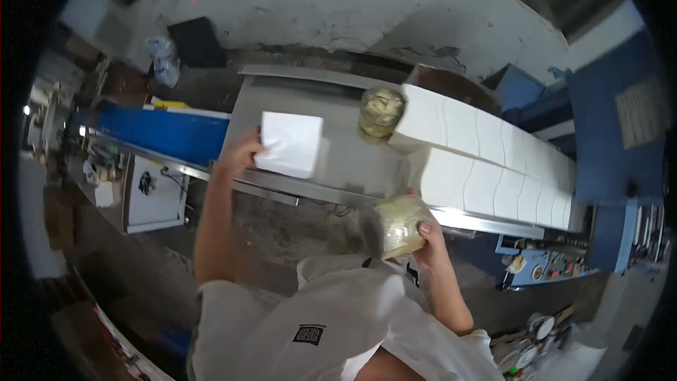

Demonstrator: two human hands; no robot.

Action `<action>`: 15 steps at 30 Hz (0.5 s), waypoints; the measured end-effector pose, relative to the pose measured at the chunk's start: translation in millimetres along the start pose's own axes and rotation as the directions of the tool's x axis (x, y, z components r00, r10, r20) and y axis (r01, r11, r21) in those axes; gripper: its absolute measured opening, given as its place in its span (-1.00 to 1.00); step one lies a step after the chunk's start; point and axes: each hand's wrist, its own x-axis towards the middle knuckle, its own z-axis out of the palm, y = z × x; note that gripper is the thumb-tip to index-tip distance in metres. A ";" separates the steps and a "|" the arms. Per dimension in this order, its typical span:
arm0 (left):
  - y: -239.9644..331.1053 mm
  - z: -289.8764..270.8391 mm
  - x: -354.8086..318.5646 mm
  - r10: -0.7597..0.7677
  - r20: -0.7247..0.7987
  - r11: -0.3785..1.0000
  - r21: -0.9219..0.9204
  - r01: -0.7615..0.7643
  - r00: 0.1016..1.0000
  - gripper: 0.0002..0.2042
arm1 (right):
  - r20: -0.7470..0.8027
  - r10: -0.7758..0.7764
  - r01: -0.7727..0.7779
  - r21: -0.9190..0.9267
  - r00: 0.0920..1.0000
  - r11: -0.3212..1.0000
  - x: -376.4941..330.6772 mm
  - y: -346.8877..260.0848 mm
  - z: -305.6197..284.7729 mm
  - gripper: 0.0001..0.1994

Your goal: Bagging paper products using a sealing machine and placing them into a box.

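Note:
At the left part of the grey metal table, my left hand [243, 151] grips the near-left edge of a white square stack of paper napkins [290, 144]. The stack's far side lies over the table top [338, 162]. My right hand [429, 240] is closed around a yellowish, shiny, see-through cylinder [403, 226], held tilted in front of the table's near edge; its left end is blurred. A similar yellowish cylinder [381, 111] stands upright on the table, beside long rows of white napkin stacks [479, 159].
A blue conveyor belt [162, 132] runs off to the left. Behind the napkin rows is an open cardboard box [451, 85]. Blue machinery [613, 134] with a control panel [557, 270] stands at the right. A white-topped cabinet [155, 194] is at the left, below the belt.

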 end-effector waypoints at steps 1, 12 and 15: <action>-12.0 -47.8 -2.8 0.029 0.032 0.973 0.226 -0.035 0.999 -0.41 | -0.036 -0.006 0.005 -0.027 0.999 1.000 0.7 1.4 3.2 0.12; -4.9 -143.6 -11.1 0.651 -0.462 0.433 0.878 0.204 0.603 -0.54 | -0.072 -0.036 0.034 -0.030 0.997 0.999 -4.1 -3.0 8.1 0.13; 60.1 40.3 -1.7 0.531 -0.463 0.768 0.617 -0.172 0.710 -0.64 | -0.100 -0.055 0.054 -0.016 0.993 0.998 -5.7 -7.5 -20.2 0.06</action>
